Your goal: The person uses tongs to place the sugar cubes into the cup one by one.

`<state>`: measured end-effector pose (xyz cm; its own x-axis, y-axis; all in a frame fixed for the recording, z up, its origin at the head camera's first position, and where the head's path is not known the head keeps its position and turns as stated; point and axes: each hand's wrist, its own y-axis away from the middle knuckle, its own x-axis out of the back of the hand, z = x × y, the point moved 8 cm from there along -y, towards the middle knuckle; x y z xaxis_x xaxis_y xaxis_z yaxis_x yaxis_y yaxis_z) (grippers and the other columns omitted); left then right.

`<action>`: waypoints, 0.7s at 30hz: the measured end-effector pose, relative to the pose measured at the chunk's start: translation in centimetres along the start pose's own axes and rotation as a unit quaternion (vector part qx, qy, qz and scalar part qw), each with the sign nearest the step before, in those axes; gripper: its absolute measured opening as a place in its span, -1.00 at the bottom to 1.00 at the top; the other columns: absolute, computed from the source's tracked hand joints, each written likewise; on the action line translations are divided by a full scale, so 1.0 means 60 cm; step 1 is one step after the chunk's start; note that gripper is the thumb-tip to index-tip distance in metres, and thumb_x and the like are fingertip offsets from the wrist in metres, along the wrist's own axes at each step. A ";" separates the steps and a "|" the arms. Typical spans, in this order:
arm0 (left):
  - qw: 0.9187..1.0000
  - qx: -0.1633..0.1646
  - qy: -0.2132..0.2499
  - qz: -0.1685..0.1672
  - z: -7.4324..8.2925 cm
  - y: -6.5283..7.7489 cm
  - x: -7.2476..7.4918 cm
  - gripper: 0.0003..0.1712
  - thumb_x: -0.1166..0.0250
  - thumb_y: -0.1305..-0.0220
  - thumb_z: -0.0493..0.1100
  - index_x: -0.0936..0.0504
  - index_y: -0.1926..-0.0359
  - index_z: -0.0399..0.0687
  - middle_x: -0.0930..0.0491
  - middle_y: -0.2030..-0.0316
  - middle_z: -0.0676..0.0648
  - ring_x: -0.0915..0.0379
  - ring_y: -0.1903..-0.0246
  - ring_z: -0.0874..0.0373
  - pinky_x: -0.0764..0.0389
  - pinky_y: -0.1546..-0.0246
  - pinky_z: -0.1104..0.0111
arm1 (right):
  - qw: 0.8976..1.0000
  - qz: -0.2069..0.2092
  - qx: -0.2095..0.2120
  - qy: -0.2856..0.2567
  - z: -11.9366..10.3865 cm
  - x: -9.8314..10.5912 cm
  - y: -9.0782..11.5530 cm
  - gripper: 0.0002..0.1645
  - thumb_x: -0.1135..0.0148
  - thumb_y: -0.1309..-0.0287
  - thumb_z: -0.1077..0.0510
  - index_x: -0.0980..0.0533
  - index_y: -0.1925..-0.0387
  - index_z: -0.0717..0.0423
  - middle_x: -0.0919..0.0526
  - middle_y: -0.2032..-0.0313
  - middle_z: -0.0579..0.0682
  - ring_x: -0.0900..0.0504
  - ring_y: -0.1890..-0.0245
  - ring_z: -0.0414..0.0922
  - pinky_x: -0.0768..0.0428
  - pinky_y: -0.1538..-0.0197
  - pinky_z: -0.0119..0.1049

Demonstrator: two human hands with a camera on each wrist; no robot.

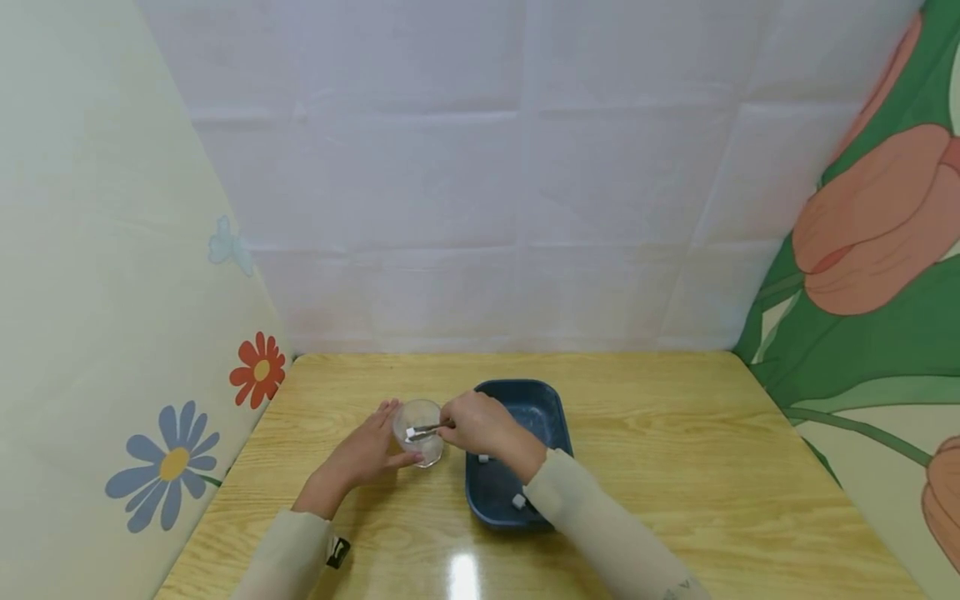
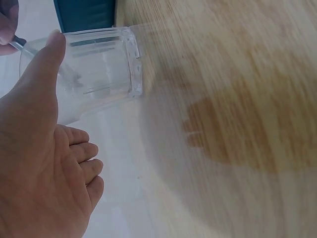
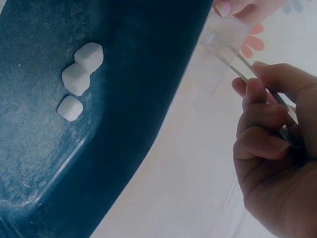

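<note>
My right hand grips metal tweezers whose tips point left over the mouth of a clear glass. At the tips is a small white cube; the right wrist view leaves it blurred. The glass stands upright on the table. My left hand lies round the glass's left side, thumb against the near wall and the other fingers loosely bent beside it. Right of the glass sits a dark blue tray under my right forearm. Several white cubes lie on its floor, partly hidden in the head view.
The wooden table reaches back to a white cloth wall. Flower-printed panels flank it at left and right. A small black clip-like object is by my left sleeve.
</note>
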<state>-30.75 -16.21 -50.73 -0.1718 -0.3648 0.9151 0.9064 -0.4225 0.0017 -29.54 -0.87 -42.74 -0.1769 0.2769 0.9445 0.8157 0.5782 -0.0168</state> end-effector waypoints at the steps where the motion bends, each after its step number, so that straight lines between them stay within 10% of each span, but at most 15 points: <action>1: 1.000 0.000 0.001 0.000 -0.001 -0.001 -0.001 0.23 -0.28 -0.25 0.40 -0.03 -0.54 -0.41 -0.02 -0.54 -0.37 0.11 -0.54 -0.27 -0.14 -0.47 -0.12 | 1.000 0.000 0.001 0.002 0.000 -0.001 -0.001 -0.82 -0.30 -0.37 0.08 -0.76 0.32 -0.01 -0.56 0.62 -0.27 -0.41 0.73 -0.31 -0.36 0.62 -0.43; 21: 1.000 -0.014 0.009 0.004 -0.007 -0.012 -0.013 0.19 -0.28 -0.28 0.37 -0.05 -0.54 -0.41 -0.02 -0.53 -0.39 0.12 -0.54 -0.29 -0.12 -0.47 -0.14 | 1.000 -0.012 -0.012 0.021 0.006 -0.013 -0.012 -0.80 -0.31 -0.36 0.04 -0.73 0.36 -0.02 -0.58 0.61 -0.24 -0.42 0.73 -0.30 -0.37 0.62 -0.43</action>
<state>-31.45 -15.98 -51.61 -0.1708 -0.3830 0.9078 0.8971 -0.4415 -0.0175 -30.21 -1.24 -43.59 -0.1739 0.2310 0.9573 0.8249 0.5652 0.0135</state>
